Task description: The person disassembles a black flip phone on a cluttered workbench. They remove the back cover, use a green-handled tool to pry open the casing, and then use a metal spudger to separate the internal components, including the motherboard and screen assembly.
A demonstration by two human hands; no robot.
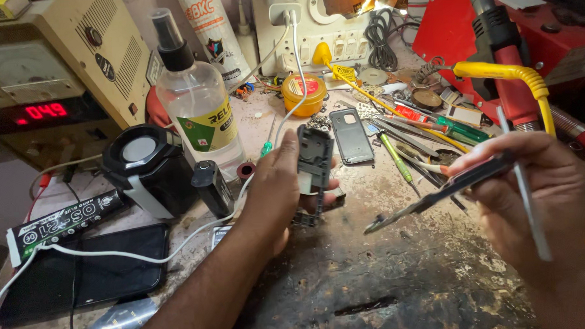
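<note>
Left hand (275,184) clamps the dark grey plastic phone frame (314,158) upright above the scorched workbench (387,278); right hand (540,195) grips slim black tweezers (436,198) and a thin metal rod (527,195) — hands apart; brace both wrists — bring the tips in slowly.

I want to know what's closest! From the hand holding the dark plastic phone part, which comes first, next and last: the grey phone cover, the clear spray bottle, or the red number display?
Measured from the left hand in the head view:
1. Grey phone cover: just right of it, further back on the bench.
2. Clear spray bottle: left of it and further back.
3. Red number display: far left, on the beige box.
</note>
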